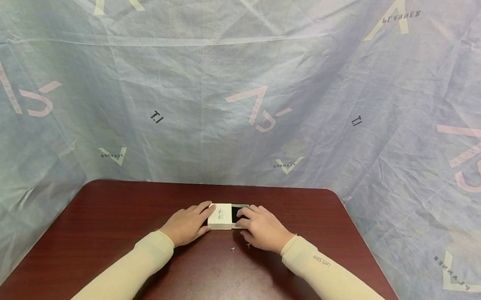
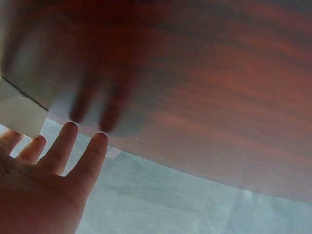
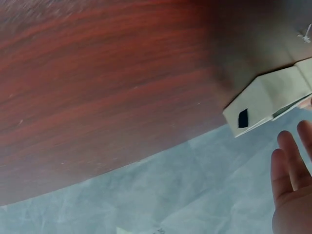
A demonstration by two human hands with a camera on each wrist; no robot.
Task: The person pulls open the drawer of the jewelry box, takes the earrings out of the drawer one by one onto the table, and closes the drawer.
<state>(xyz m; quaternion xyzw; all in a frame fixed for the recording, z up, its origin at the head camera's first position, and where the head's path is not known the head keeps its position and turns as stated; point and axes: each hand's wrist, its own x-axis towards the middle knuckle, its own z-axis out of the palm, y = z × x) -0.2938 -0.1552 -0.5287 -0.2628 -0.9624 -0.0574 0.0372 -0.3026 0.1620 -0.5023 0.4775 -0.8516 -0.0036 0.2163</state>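
A small white drawer-style box [image 1: 219,216] with dark printing on its lid lies on the table, its inner tray [image 1: 239,226] slid partly out to the right over a black lining. My left hand [image 1: 186,226] holds the box's left end, thumb at the near corner and fingers at the top and far side. Over the pulled-out tray, my right hand [image 1: 263,227] has its fingertips on the black lining, thumb apart from them near the front edge. Two tiny shiny pieces, one at the left [image 1: 232,249] and one beside the right thumb [image 1: 249,245], look like stud earrings.
The dark red wooden table [image 1: 202,278] has rounded far corners. Behind it and at both sides hangs a grey printed cloth [image 1: 202,99]. In the right wrist view, the box's outer end [image 3: 265,97] shows a dark notch.
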